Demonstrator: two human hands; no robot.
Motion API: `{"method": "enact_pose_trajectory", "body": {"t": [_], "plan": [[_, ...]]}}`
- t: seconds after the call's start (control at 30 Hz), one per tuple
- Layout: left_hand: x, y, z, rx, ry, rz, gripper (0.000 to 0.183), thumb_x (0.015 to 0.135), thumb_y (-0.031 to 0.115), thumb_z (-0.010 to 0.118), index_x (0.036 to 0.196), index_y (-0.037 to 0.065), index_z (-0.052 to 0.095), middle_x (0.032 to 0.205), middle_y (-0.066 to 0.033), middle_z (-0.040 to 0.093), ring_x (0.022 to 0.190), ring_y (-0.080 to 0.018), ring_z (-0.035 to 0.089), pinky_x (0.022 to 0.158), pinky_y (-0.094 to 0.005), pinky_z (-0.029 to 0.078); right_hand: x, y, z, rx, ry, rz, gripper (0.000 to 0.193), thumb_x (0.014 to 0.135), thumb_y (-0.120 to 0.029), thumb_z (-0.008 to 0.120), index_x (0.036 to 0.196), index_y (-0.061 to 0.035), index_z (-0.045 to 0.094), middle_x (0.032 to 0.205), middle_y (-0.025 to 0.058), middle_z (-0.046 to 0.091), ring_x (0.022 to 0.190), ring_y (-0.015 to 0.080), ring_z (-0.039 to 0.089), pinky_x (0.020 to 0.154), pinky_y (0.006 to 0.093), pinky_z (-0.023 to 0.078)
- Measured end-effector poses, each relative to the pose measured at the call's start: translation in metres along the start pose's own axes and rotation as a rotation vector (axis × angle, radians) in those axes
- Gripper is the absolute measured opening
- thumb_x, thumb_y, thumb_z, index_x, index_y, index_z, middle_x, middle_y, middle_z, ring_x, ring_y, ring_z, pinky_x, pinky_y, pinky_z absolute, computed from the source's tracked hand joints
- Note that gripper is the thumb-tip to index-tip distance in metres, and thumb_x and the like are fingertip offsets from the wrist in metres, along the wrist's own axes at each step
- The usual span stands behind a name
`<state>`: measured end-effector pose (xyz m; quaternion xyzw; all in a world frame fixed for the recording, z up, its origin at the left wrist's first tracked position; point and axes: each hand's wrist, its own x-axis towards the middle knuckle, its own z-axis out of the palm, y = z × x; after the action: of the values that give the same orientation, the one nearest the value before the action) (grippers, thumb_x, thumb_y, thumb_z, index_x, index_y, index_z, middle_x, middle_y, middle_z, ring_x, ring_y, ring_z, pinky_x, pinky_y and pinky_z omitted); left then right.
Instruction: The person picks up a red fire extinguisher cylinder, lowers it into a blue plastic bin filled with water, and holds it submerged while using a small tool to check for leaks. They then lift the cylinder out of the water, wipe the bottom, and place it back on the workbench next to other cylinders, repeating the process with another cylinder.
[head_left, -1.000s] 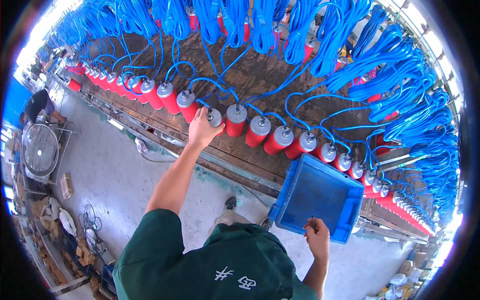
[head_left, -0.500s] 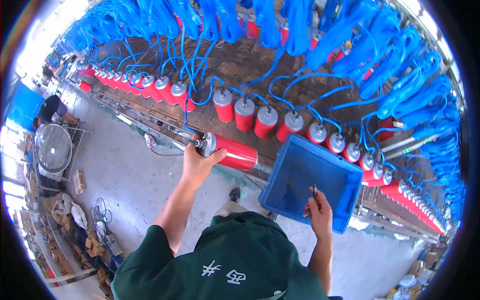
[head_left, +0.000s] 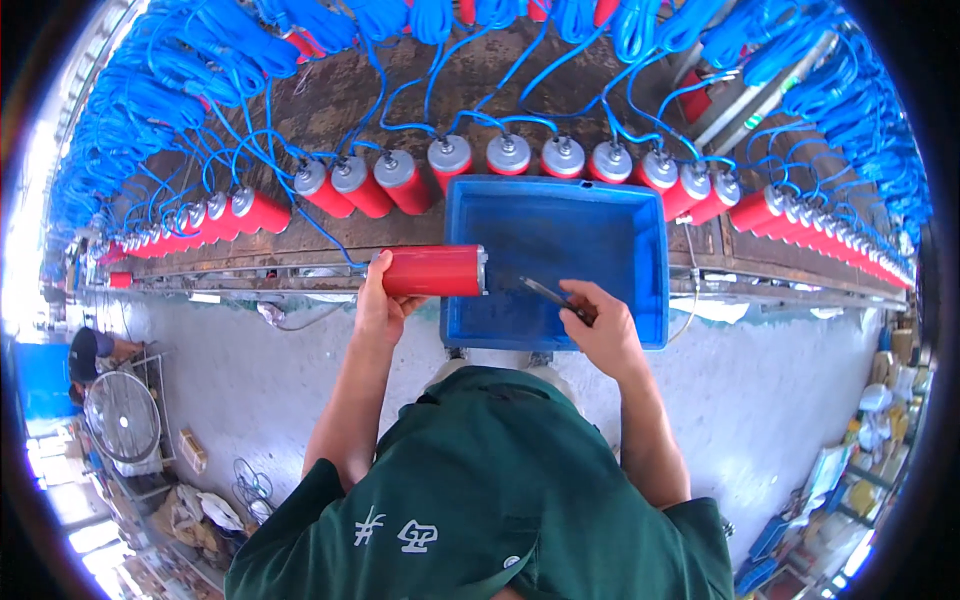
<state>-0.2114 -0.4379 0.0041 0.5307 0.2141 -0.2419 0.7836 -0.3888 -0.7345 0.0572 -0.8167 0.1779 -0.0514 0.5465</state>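
Observation:
My left hand point(head_left: 378, 303) grips a red cylinder point(head_left: 432, 271) at its left end. The cylinder lies level in the air, and its silvery right end overlaps the left rim of a blue plastic tray point(head_left: 656, 265). A blue cable runs up from the gripped end toward the bench. My right hand point(head_left: 607, 330) is closed on a slim dark hand tool point(head_left: 548, 292), held over the tray. The tool's tip points left at the cylinder's free end, with a gap between them; its exact kind I cannot make out.
More red cylinders with grey caps point(head_left: 508, 154) line the bench edge, each on a blue cable. Coiled blue cables point(head_left: 432, 18) hang or lie across the back of the wooden bench point(head_left: 330, 100). Far left, a round fan point(head_left: 123, 417) stands near another person point(head_left: 95, 352).
The view has swung right and the tray now sits in front of me. The cylinder has turned level, its free end over the tray. My right hand brought the tool closer to it.

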Motion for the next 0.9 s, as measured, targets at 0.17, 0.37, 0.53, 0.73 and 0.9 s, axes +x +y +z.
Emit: {"method": "enact_pose_trajectory", "body": {"t": [0.17, 0.37, 0.53, 0.73, 0.9], "plan": [[0.007, -0.002, -0.001, 0.057, -0.124, -0.048, 0.064, 0.100, 0.058, 0.060, 0.139, 0.008, 0.060, 0.131, -0.0134, 0.072, 0.118, -0.0303, 0.071, 0.099, -0.0459, 0.059, 0.011, 0.002, 0.008, 0.092, 0.031, 0.045, 0.022, 0.096, -0.011, 0.078, 0.115, 0.0000, 0.074, 0.078, 0.0064, 0.071, 0.064, 0.0112, 0.063, 0.061, 0.0286, 0.051], [0.010, -0.001, -0.002, 0.042, -0.126, -0.050, 0.067, 0.101, 0.060, 0.059, 0.140, 0.007, 0.059, 0.134, -0.0152, 0.070, 0.123, -0.0328, 0.070, 0.105, -0.0487, 0.057, 0.029, 0.002, 0.022, 0.113, 0.098, -0.069, 0.017, 0.097, -0.012, 0.078, 0.110, -0.0002, 0.077, 0.085, 0.0088, 0.073, 0.066, 0.0135, 0.064, 0.063, 0.0293, 0.052], [0.009, 0.000, -0.001, 0.026, -0.142, -0.040, 0.063, 0.104, 0.054, 0.058, 0.143, 0.005, 0.055, 0.135, -0.0185, 0.070, 0.123, -0.0337, 0.071, 0.104, -0.0483, 0.060, 0.046, 0.007, 0.029, 0.048, 0.126, -0.226, 0.013, 0.099, -0.008, 0.075, 0.109, -0.0010, 0.077, 0.087, 0.0090, 0.072, 0.071, 0.0151, 0.064, 0.065, 0.0292, 0.051], [0.008, 0.002, 0.003, 0.045, -0.126, -0.041, 0.062, 0.104, 0.053, 0.057, 0.143, 0.004, 0.053, 0.135, -0.0195, 0.070, 0.123, -0.0347, 0.070, 0.105, -0.0490, 0.059, 0.058, 0.005, 0.028, -0.001, 0.082, -0.249, 0.016, 0.099, -0.009, 0.074, 0.113, -0.0011, 0.078, 0.104, 0.0143, 0.076, 0.084, 0.0283, 0.072, 0.076, 0.0346, 0.057], [0.012, 0.001, 0.000, 0.047, -0.141, -0.042, 0.062, 0.105, 0.053, 0.056, 0.143, 0.004, 0.053, 0.135, -0.0196, 0.069, 0.123, -0.0347, 0.071, 0.105, -0.0493, 0.059, 0.060, 0.006, 0.026, -0.010, 0.041, -0.375, 0.015, 0.095, -0.001, 0.076, 0.111, -0.0007, 0.078, 0.108, 0.0131, 0.075, 0.092, 0.0290, 0.074, 0.083, 0.0349, 0.059]]}}
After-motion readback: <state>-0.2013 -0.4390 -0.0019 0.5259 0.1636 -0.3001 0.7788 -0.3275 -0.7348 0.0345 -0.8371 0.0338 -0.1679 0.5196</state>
